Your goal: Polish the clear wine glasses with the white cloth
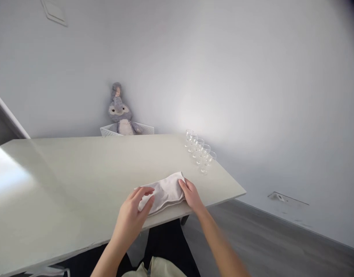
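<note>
A folded white cloth [168, 190] lies at the near edge of the table, its layers showing along the front side. My right hand [191, 194] grips its right end, thumb on top and the other fingers partly hidden beneath. Over the cloth's left end is my left hand [135, 209], with thumb and forefinger apart and cloth visible in the gap between them. The remaining left fingers are mostly hidden, and whether they touch the fabric is hard to see.
Several clear stemmed glasses [204, 154] stand in a line along the right edge of the pale table [87, 177]. Behind the far edge, a grey plush toy [120, 111] sits in a white perforated basket [109, 130] near the wall.
</note>
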{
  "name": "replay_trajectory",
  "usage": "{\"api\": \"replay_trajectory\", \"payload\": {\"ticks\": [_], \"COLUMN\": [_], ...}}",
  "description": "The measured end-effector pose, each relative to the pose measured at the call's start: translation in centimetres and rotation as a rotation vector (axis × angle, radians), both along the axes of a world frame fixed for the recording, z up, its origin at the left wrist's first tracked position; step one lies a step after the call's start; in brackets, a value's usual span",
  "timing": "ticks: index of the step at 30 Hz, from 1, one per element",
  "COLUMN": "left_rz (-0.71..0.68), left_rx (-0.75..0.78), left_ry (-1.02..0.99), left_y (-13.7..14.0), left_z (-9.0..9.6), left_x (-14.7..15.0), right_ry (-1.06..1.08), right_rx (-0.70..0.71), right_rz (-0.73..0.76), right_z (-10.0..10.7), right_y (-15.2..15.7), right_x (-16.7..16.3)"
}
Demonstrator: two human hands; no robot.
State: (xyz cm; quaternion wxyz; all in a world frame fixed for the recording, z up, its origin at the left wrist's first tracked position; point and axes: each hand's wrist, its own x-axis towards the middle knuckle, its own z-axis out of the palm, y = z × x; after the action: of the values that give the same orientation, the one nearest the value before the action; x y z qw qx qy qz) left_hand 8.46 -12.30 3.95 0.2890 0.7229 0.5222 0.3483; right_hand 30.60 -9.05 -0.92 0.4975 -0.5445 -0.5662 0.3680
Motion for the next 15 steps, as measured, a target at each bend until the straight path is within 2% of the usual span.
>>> {"api": "replay_trajectory", "payload": {"ticks": [8,15], "left_rz": [0.009,0.064], "left_rx": [0.243,0.262], "left_ry": [0.214,0.348], "left_y": [3.0,4.2], "left_z": [-3.2,-5.8], "left_x": [1.0,1.3], "right_ry": [0.012,-0.007], "right_rx": [-0.006,-0.018], "right_rz": [0.006,0.012], "right_z": [0.4,0.2], "right_y": [0.2,0.0], "right_x": [-0.3,-0.5]}}
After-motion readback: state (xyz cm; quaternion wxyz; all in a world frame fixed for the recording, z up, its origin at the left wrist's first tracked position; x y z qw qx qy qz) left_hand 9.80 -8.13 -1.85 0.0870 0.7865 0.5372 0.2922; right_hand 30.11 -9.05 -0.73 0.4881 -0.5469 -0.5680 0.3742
